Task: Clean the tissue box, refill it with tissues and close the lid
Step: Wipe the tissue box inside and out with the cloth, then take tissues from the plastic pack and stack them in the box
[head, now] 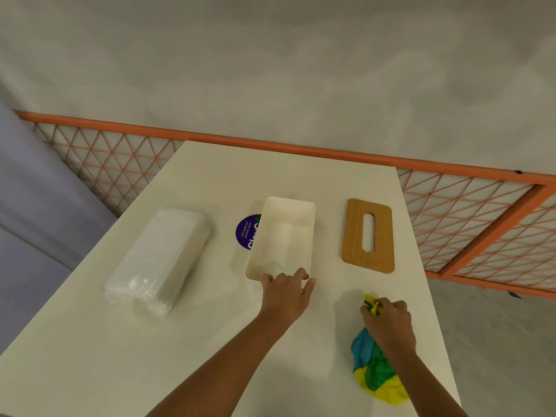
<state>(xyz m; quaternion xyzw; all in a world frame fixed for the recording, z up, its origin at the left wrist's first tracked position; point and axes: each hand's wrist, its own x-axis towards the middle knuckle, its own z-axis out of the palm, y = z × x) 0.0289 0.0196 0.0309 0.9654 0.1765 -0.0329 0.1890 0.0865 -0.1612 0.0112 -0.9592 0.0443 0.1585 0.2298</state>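
An empty cream tissue box point(288, 218) stands open in the middle of the white table point(210, 341). My left hand point(285, 291) grips the box's near rim, fingers hooked over the edge. To the right, my right hand point(388, 322) holds a bunched blue, green and yellow cloth point(374, 368) that lies on the table. A wooden lid point(368, 234) with a slot lies flat to the right of the box. A wrapped pack of white tissues point(159, 257) lies to the left of the box.
A round purple sticker point(246, 231) shows on the table, partly under the box's left side. An orange lattice fence point(466, 212) runs behind and to the right of the table. The table's right edge is close to the cloth.
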